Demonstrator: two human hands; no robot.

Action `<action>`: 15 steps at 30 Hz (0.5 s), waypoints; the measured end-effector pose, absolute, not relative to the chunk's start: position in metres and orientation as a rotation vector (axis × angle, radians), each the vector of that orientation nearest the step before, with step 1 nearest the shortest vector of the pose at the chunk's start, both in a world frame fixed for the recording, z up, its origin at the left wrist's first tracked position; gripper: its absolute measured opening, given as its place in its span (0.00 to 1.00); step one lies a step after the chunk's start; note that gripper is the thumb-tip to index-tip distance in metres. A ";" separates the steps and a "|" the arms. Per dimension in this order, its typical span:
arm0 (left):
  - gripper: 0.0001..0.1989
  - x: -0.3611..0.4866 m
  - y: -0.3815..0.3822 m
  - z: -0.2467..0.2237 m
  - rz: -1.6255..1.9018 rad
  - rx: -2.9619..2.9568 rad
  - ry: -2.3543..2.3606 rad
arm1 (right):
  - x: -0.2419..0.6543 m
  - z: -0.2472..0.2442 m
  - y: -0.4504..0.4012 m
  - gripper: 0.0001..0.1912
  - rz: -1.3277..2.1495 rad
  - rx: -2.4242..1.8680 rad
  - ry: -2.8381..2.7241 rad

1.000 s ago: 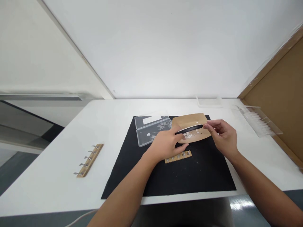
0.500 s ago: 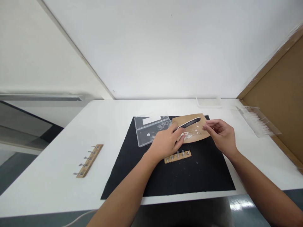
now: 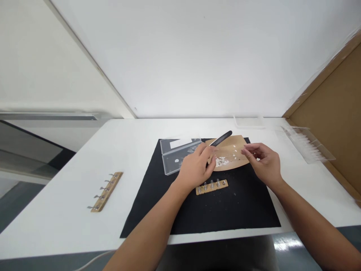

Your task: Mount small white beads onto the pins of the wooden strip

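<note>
My left hand [image 3: 194,167] is closed around one end of a black nail file with a pale edge [image 3: 223,137], whose other end points up and to the right over a brown paper sheet [image 3: 229,145]. Several small white flakes [image 3: 222,162] lie on that paper. At the paper's right edge, the thumb and fingers of my right hand [image 3: 265,162] are pinched together; anything between them is too small to make out. Just below my left hand lies a wooden strip [image 3: 216,188] with several clear nail tips standing on it.
A clear open-lidded case [image 3: 170,163] holding thin transparent pieces sits on the black mat [image 3: 225,216]. Another wooden strip with metal clips [image 3: 107,192] lies at left. On the right are a pack of clear tips [image 3: 306,145] and a clear tray [image 3: 248,122] by the wall.
My left hand has shifted slightly left, and the nail file has moved up and left, tilting more steeply. My right hand has stayed nearly still.
</note>
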State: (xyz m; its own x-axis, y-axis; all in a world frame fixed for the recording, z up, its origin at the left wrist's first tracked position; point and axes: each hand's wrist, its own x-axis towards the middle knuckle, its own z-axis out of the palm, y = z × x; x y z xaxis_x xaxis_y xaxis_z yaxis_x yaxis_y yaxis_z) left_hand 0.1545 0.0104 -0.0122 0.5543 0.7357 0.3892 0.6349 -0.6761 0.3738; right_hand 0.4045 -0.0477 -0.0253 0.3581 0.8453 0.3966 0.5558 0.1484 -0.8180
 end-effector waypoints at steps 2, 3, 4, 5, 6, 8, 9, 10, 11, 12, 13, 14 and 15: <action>0.12 0.155 0.010 -0.012 0.792 2.577 1.169 | 0.404 -0.025 -0.048 0.19 0.320 -1.535 -1.332; 0.13 0.155 0.010 -0.012 0.800 2.566 1.172 | 0.404 -0.024 -0.049 0.19 0.315 -1.542 -1.343; 0.13 0.155 0.010 -0.013 0.811 2.555 1.175 | 0.404 -0.024 -0.049 0.18 0.310 -1.551 -1.353; 0.14 0.156 0.011 -0.014 0.829 2.543 1.181 | 0.404 -0.023 -0.049 0.18 0.306 -1.561 -1.365; 0.14 0.156 0.011 -0.015 0.849 2.530 1.187 | 0.403 -0.022 -0.050 0.18 0.303 -1.568 -1.379; 0.15 0.156 0.011 -0.017 0.881 2.509 1.200 | 0.403 -0.021 -0.051 0.17 0.296 -1.568 -1.412; 0.16 0.156 0.011 -0.018 0.888 2.501 1.214 | 0.403 -0.020 -0.051 0.16 0.291 -1.562 -1.430; 0.17 0.156 0.012 -0.019 0.889 2.493 1.232 | 0.402 -0.020 -0.051 0.16 0.283 -1.554 -1.448; 0.19 0.156 0.012 -0.020 0.888 2.488 1.252 | 0.402 -0.019 -0.051 0.15 0.275 -1.544 -1.464; 0.20 0.157 0.012 -0.021 0.881 2.486 1.268 | 0.402 -0.019 -0.051 0.15 0.268 -1.533 -1.475; 0.21 0.157 0.012 -0.022 0.873 2.490 1.277 | 0.402 -0.019 -0.051 0.14 0.261 -1.523 -1.482; 0.21 0.157 0.013 -0.022 0.865 2.500 1.273 | 0.402 -0.019 -0.051 0.14 0.253 -1.513 -1.490; 0.20 0.157 0.013 -0.023 0.861 2.515 1.258 | 0.402 -0.019 -0.051 0.14 0.246 -1.503 -1.497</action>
State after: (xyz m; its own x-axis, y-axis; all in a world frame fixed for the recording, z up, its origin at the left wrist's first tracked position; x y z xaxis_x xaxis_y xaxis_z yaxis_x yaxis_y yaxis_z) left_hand 0.1572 0.0129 -0.0227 0.4680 0.7826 0.4105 0.6660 -0.6176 0.4184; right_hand 0.4016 -0.0505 -0.0194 0.2253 0.8546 0.4678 0.6598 0.2195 -0.7187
